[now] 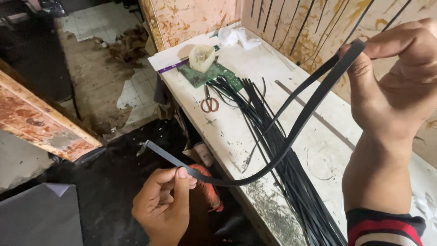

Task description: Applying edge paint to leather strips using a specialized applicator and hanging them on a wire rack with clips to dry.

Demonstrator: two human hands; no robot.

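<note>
Slippage is the main risk: the black strap (291, 132) hangs in a slack curve above the desk (236, 132), and its short free end past the left hand (161, 205) could slide out of a light pinch. The left hand is nearly closed, thumb and forefinger nipping the strap low, off the desk's edge. The right hand (400, 86) is closed on the strap's folded upper end, high over the desk. Loose black strips (282, 150) lie below; the sagging strap could snag them. Scissors (209, 104) rest near the desk's far end.

Black strip (291, 132) between both hands' grips
</note>
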